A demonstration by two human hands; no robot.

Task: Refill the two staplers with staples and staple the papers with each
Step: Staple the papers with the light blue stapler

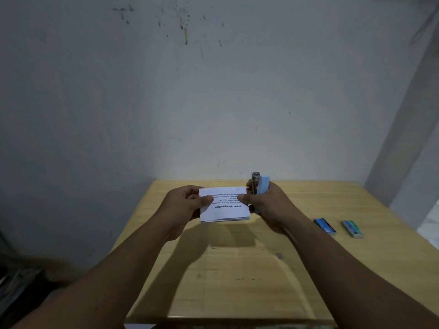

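Observation:
A folded stack of white printed papers [224,205] is held up above the wooden table [237,281]. My left hand [187,203] pinches the papers' left edge between thumb and fingers. In my right hand [268,207] a light blue stapler [261,186] stands upright, metal side facing left, while the thumb of that hand presses on the papers' right edge. The stapler sits right beside that edge. Only one stapler is in view.
Two small staple boxes lie on the right part of the table: a dark blue one [325,225] and a green one [352,229]. A stained grey wall stands just behind the table. Dark clutter lies on the floor at the lower left.

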